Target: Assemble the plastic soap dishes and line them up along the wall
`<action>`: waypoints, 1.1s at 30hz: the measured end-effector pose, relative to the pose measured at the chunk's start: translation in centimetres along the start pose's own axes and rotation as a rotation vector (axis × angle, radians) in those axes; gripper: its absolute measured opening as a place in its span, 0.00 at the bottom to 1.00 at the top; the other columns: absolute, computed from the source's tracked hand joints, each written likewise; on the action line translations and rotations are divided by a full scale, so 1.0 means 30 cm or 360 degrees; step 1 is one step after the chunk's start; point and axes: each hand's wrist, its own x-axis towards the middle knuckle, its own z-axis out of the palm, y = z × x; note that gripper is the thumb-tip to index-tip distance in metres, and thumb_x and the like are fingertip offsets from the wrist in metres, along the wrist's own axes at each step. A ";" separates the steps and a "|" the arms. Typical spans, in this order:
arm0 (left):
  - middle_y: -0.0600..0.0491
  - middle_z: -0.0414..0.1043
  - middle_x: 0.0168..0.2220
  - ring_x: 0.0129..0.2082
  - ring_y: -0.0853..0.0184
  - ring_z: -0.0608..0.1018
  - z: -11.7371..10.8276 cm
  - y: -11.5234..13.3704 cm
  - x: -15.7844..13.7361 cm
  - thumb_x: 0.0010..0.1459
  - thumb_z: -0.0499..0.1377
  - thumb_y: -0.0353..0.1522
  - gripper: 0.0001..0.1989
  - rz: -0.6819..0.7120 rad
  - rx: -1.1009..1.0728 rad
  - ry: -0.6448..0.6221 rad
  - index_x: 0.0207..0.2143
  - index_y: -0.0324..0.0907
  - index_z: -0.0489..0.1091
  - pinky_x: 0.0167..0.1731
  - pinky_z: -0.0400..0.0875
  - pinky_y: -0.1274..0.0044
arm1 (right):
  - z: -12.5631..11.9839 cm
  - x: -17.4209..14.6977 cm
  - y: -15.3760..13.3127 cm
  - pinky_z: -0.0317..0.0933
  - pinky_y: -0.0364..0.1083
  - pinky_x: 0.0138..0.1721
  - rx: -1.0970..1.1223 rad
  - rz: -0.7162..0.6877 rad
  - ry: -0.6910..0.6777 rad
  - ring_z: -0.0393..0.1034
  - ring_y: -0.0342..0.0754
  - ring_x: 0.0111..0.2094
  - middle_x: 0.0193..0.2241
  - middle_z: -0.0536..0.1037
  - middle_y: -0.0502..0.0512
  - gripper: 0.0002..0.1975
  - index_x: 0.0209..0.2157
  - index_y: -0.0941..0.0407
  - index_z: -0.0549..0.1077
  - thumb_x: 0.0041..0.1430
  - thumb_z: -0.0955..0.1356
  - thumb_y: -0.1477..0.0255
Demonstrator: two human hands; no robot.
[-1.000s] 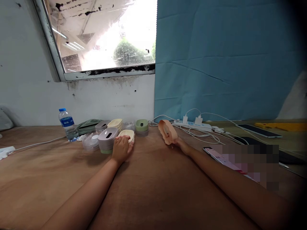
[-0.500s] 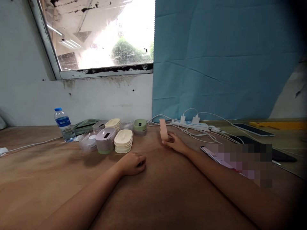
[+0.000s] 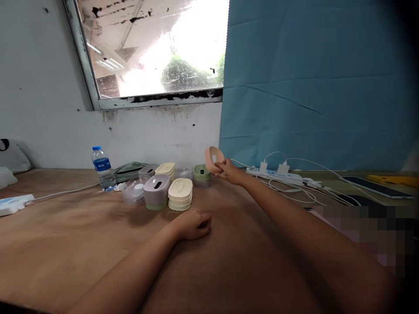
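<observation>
My right hand [image 3: 231, 171] pinches a pink plastic cover [image 3: 209, 162], rounded and rim-edged with an opening through its middle, by its lower right edge. It is tilted in the air just in front of and above a green container [image 3: 200, 172]. My left hand [image 3: 194, 225] rests on the table with its fingers curled in; nothing shows in it. Just beyond that hand stands a stack of cream lids [image 3: 180, 194]. A purple container [image 3: 157, 192] with a slotted top and green base is beside the stack, and more cream pieces [image 3: 165, 168] are stacked behind.
Clear plastic bowls [image 3: 132, 192] and a green pouch [image 3: 129, 171] lie left of the containers, near a water bottle [image 3: 104, 170]. A power strip [image 3: 278, 175] with tangled white cables runs along the wall at right. Phones [image 3: 376, 186] lie farther right.
My right hand has moved left and up with the pink cover, turning it so its opening shows, next to the green container. The view has swung left. My left hand stays resting on the table.
</observation>
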 end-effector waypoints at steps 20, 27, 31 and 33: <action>0.54 0.69 0.28 0.27 0.70 0.70 0.008 -0.014 0.000 0.53 0.48 0.31 0.05 -0.0022 0.0095 -0.0054 0.29 0.41 0.62 0.26 0.59 0.81 | 0.100 0.172 -0.161 0.63 0.50 0.39 -0.0496 0.0240 -0.0322 0.67 0.49 0.39 0.45 0.66 0.59 0.14 0.44 0.59 0.65 0.57 0.63 0.68; 0.53 0.71 0.30 0.28 0.68 0.72 -0.002 0.006 -0.013 0.54 0.48 0.33 0.07 -0.0190 0.0288 -0.0094 0.31 0.42 0.63 0.25 0.59 0.79 | 0.056 -0.034 -0.272 0.55 0.45 0.33 -0.0420 0.0129 0.0003 0.64 0.54 0.41 0.45 0.62 0.62 0.21 0.48 0.59 0.55 0.53 0.60 0.66; 0.51 0.71 0.30 0.27 0.67 0.72 -0.007 0.008 -0.020 0.55 0.45 0.34 0.11 -0.0381 0.0364 -0.0123 0.30 0.41 0.65 0.23 0.59 0.79 | 0.033 -0.315 -0.301 0.49 0.41 0.24 -0.0339 0.0060 -0.0117 0.63 0.45 0.25 0.27 0.70 0.51 0.09 0.33 0.56 0.61 0.49 0.62 0.67; 0.49 0.72 0.29 0.27 0.67 0.72 -0.013 0.009 -0.021 0.56 0.43 0.35 0.14 -0.0420 0.0374 -0.0183 0.29 0.41 0.66 0.23 0.59 0.78 | 0.013 -0.444 -0.287 0.45 0.40 0.22 -0.0302 0.0022 -0.0223 0.61 0.43 0.22 0.23 0.70 0.49 0.08 0.28 0.55 0.62 0.46 0.64 0.67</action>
